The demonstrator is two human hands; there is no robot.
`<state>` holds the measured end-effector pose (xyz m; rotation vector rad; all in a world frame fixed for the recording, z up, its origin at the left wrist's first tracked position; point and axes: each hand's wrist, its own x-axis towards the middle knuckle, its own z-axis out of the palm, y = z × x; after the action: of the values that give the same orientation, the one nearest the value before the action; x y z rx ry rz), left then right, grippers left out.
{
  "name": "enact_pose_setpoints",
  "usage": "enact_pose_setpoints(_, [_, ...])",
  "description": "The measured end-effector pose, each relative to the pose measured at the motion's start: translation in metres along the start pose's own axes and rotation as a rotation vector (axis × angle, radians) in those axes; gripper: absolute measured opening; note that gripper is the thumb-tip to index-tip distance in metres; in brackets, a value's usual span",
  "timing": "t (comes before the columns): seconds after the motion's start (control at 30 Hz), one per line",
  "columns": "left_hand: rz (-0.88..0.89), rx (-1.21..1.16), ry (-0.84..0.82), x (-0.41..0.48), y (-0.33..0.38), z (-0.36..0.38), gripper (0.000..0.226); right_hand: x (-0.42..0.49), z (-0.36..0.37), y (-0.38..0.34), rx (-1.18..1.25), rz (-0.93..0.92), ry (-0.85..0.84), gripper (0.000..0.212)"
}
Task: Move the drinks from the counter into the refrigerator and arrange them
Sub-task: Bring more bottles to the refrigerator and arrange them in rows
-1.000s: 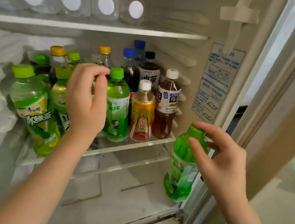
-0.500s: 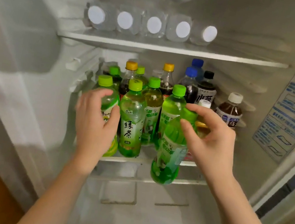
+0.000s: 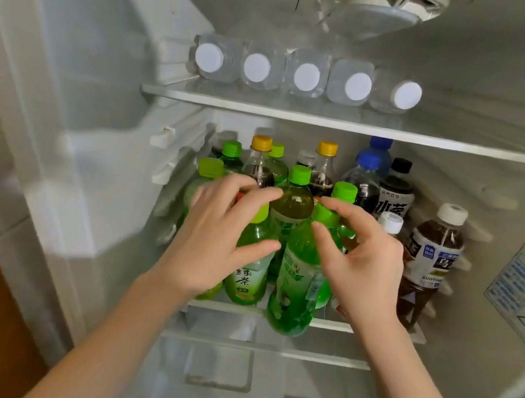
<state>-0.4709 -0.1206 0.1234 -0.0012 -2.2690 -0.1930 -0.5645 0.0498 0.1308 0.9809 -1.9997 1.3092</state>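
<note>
The right hand (image 3: 362,260) pinches the neck of a translucent green plastic bottle with a green cap (image 3: 297,274), its base hanging just in front of the glass middle shelf (image 3: 371,331) of the white refrigerator (image 3: 513,102). The left hand (image 3: 216,236) curls round the shoulder of a lime-capped green tea bottle (image 3: 246,279) standing at that shelf's front. A white-capped brown tea bottle (image 3: 431,262) stands at the right. Five clear white-capped water bottles (image 3: 305,77) lie side by side on the upper shelf (image 3: 336,124)

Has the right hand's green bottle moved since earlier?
Yes. The green bottle, pinched by the right hand, went from right of the brown tea bottle to its left, at the middle shelf edge. The left hand grips a green tea bottle.
</note>
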Motion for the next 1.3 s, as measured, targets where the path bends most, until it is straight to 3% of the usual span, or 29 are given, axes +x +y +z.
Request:
enact_pose_setpoints(0.07, [-0.041, -0.205, 0.043, -0.019, 0.008, -0.002, 0.042, 0.003, 0.004, -0.001, -0.010, -0.020, 0.003, 0.028])
enact_pose_setpoints(0.2, [-0.092, -0.245, 0.354, -0.044, 0.017, 0.000, 0.017, 0.009, 0.014, 0.000, -0.003, -0.031, -0.008, 0.027])
enact_pose_setpoints(0.43, [-0.251, -0.278, 0.585, -0.048, 0.028, -0.019, 0.010, 0.018, 0.029, 0.003, 0.013, -0.040, -0.028, 0.025])
enact_pose_setpoints(0.57, [-0.225, -0.267, 0.570, -0.050, 0.030, -0.047, 0.018, 0.021, 0.046, 0.003, 0.068, -0.079, -0.036, 0.025])
enact_pose_setpoints(0.73, [-0.208, -0.342, 0.435, -0.048, 0.029, -0.069, 0.017, 0.022, 0.067, 0.000, 0.111, -0.165, -0.038, 0.026])
enact_pose_setpoints(0.97, [-0.230, -0.409, 0.336, -0.051, 0.030, -0.056, 0.017, 0.027, 0.067, 0.008, 0.073, -0.219, -0.205, 0.046])
enact_pose_setpoints(1.1, [-0.292, -0.409, 0.305, -0.049, 0.034, -0.044, 0.026, 0.013, 0.046, 0.012, 0.239, -0.065, -0.212, 0.048])
enact_pose_setpoints(1.2, [-0.310, -0.486, 0.270, -0.045, 0.038, -0.034, 0.018, -0.009, 0.020, 0.019, 0.359, 0.056, -0.089, 0.032])
enact_pose_setpoints(1.3, [-0.269, -0.530, 0.222, -0.038, 0.044, -0.022, 0.011, -0.031, -0.007, 0.024, 0.464, 0.162, -0.163, 0.019])
